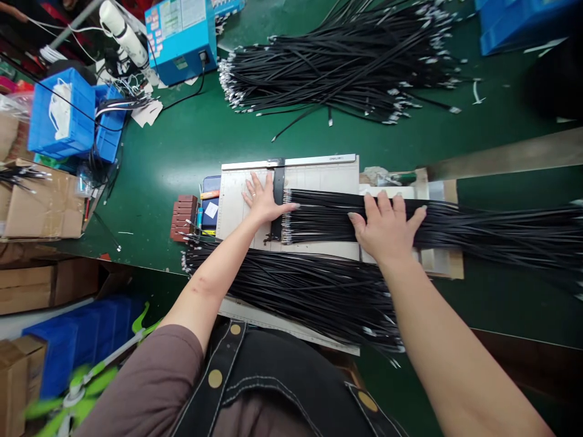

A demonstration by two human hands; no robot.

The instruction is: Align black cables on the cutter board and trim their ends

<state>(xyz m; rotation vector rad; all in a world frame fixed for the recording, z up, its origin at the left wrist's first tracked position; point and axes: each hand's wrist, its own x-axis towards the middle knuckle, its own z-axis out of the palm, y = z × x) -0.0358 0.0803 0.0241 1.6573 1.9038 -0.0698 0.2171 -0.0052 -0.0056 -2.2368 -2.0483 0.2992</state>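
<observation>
A pale board point(319, 176) with a metal rail along its far edge lies on the green table. A black crossbar point(279, 182) spans it, and a flat row of black cables point(319, 215) has its connector ends lined up along the bar's right side. My left hand point(264, 200) rests at the bar, fingers spread, its thumb reaching over the cable ends. Spread flat on top of the cable row is my right hand point(389, 224). A second bundle of black cables point(300, 282) lies across the board's near side, below both hands.
A large cable pile point(337, 67) covers the table's far side. At the far left stand a blue machine point(181, 39) and blue bins point(64, 115). A brown slotted block point(183, 218) sits left of the board. A green fan point(75, 394) is at the lower left.
</observation>
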